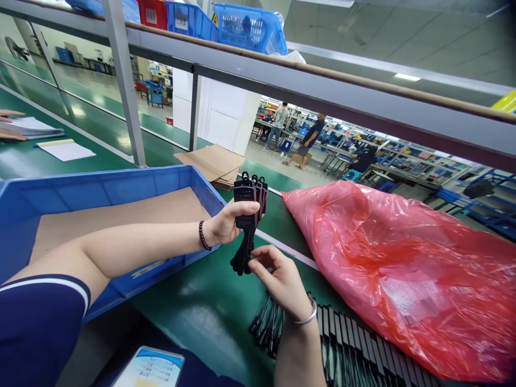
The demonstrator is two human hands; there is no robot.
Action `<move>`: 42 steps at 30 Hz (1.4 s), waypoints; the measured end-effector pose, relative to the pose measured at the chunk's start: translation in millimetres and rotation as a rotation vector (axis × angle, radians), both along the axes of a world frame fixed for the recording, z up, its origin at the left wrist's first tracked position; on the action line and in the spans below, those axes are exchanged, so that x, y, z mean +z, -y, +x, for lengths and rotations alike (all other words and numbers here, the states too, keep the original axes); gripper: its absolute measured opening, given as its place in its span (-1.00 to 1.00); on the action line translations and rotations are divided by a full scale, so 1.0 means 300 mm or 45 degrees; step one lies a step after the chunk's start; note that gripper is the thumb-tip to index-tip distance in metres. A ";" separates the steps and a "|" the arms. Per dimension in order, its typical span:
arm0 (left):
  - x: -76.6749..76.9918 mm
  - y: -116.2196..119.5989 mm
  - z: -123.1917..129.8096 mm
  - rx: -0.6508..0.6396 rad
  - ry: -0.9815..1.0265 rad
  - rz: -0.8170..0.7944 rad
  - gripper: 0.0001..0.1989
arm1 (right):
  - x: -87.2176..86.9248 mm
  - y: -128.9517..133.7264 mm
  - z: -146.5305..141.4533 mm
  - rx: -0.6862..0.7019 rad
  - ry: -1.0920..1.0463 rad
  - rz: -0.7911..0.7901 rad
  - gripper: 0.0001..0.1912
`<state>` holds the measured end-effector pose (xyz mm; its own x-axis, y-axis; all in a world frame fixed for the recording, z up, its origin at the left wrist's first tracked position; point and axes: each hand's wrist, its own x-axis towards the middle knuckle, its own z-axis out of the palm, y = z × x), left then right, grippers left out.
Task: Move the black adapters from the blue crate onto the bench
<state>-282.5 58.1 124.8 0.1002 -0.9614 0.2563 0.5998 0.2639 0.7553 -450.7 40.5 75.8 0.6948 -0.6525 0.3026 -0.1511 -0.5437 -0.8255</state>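
My left hand (230,219) is wrapped round a bundle of flat black devices (246,201), held upright above the green table (201,301). Short black cords hang from the bundle's lower side. At the cord ends, my right hand (279,277) pinches with thumb and fingertips against the black tips. A long row of similar black devices (363,338) with cables lies below and right of my right wrist. Left of the bundle stands a blue bin (116,188) with brown cardboard inside, under my left forearm.
A large red plastic bag (403,269) covers the table's right side. Cardboard sheets (213,164) lie behind the bin. Overhead, a metal shelf (322,86) carries blue baskets (250,28). Another person's hands (12,126) hold papers at far left.
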 end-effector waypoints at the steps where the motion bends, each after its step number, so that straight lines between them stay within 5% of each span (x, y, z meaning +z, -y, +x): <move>1: -0.004 -0.001 -0.002 -0.034 -0.023 0.028 -0.69 | -0.001 0.005 -0.004 -0.108 0.080 -0.077 -0.76; 5: -0.037 -0.009 -0.027 -0.229 -0.095 0.208 -0.74 | -0.005 0.014 0.003 -0.423 0.416 -0.552 -0.40; 9: -0.073 -0.018 -0.058 -0.404 -0.140 0.268 -0.74 | -0.002 0.007 0.031 -0.368 0.284 -0.890 -0.22; 14: -0.063 -0.014 -0.034 -0.481 -0.132 0.102 -0.62 | -0.017 0.048 0.033 -0.449 0.094 -0.777 -0.30; 17: -0.043 -0.005 -0.002 -0.494 -0.128 -0.023 -0.56 | -0.040 0.086 0.020 -0.448 0.248 -0.448 -0.42; 20: -0.033 -0.001 0.018 -0.496 -0.105 -0.087 -0.54 | -0.050 0.093 0.015 -0.235 0.415 -0.015 -0.54; 22: -0.032 -0.001 0.021 -0.545 -0.073 -0.091 -0.51 | -0.046 0.081 0.018 -0.143 0.442 0.101 -0.55; 34: -0.067 -0.042 -0.023 -0.747 -0.127 0.077 -0.42 | -0.001 0.081 -0.024 -0.273 0.277 -0.752 0.06; 42: -0.071 -0.061 -0.036 -0.918 -0.240 0.075 -0.56 | 0.002 0.090 -0.038 -0.339 0.369 -0.952 -0.04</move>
<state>-293.3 76.2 103.5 -0.5232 -0.8168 0.2431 0.7296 -0.2819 0.6231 -462.0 13.5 76.3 0.3742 -0.3403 0.8626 -0.1894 -0.9387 -0.2882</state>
